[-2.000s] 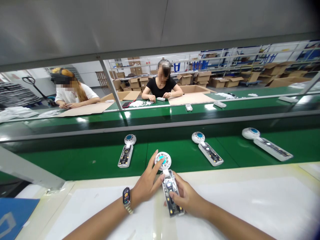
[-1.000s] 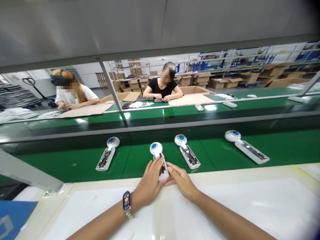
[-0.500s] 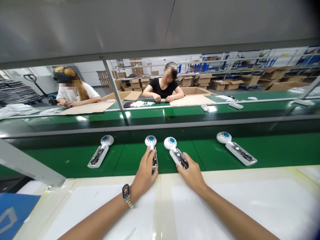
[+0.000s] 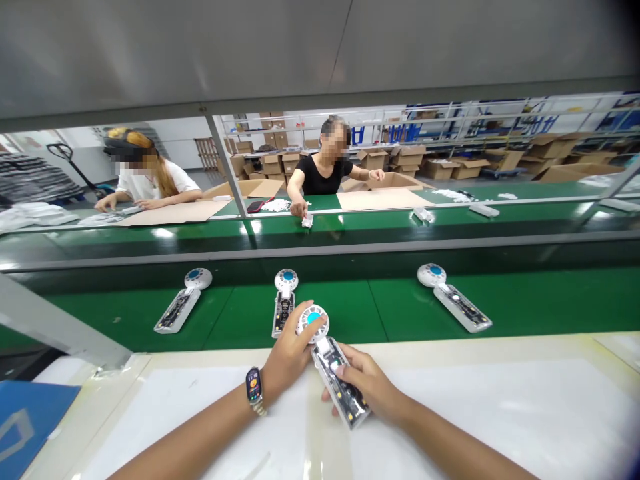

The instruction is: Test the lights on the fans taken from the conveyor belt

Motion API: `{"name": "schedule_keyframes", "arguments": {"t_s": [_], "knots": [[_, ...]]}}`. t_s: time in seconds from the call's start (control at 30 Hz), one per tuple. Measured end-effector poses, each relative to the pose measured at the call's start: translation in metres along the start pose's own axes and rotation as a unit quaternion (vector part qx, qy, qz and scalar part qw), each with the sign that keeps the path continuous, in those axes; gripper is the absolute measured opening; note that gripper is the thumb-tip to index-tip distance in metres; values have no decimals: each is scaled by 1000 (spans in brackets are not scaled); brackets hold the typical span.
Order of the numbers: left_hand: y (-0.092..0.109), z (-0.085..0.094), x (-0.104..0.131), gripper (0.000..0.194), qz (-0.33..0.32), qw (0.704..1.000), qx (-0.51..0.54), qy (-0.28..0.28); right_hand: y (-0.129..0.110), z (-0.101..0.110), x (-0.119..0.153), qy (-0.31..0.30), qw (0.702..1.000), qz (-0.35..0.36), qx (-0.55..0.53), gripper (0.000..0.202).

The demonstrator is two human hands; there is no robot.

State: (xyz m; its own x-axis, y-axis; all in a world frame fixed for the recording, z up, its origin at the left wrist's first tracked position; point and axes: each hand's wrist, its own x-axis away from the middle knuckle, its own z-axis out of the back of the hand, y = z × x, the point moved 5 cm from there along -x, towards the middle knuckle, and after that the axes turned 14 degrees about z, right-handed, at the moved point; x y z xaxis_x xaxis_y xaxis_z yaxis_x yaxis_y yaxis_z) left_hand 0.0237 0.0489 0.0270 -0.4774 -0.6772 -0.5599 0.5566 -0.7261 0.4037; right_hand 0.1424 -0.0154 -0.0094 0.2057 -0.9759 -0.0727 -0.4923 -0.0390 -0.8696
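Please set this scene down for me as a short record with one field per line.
Held: white device with a visible circuit board
Right hand: grips its body, thumb on top
Left hand: fingers on its round head
Left wrist: watch
Green belt: left device, middle device, right device, lying apart
Across: two co-workers, the one in black holding a white part

Three devices (image 4: 284, 312) lie on the belt (image 4: 345, 310) beyond the worktop (image 4: 460, 407).

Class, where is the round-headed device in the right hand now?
In the head view, the held device is below and slightly right of centre, its body over the white worktop and its round end touched by the left hand.
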Motion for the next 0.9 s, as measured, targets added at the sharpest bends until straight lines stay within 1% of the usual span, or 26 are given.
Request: {"name": "schedule_keyframes", "arguments": {"t_s": [0.07,0.13,0.23,0.33,0.53,0.7,0.77,0.9], "knots": [[0,0,0,46,7,1000,2,2,-1,-2,1,-29,1000,4,3,52],[-1,-1,0,46,19,1000,2,0,0,-4,2,-43,999,-1,9,56],[-4,-3,0,47,28,999,2,-17,0,-4,4,-27,999,-14,17,59],[-4,-4,0,48,30,999,10,-26,0,-5,6,-21,1000,-18,1,59],[-3,-3,0,45,37,999,20,-26,0,-5,5,-29,1000,-11,3,58],[-3,-4,1,44,40,998,27,-25,1,-5,9,-7,999,-20,27,61],[-2,-4,2,43,40,999,26,-20,3,-6,12,2,999,-31,30,69],[1,-4,4,39,40,999,13,-7,13,0,18,50,995,-69,57,96]]}}
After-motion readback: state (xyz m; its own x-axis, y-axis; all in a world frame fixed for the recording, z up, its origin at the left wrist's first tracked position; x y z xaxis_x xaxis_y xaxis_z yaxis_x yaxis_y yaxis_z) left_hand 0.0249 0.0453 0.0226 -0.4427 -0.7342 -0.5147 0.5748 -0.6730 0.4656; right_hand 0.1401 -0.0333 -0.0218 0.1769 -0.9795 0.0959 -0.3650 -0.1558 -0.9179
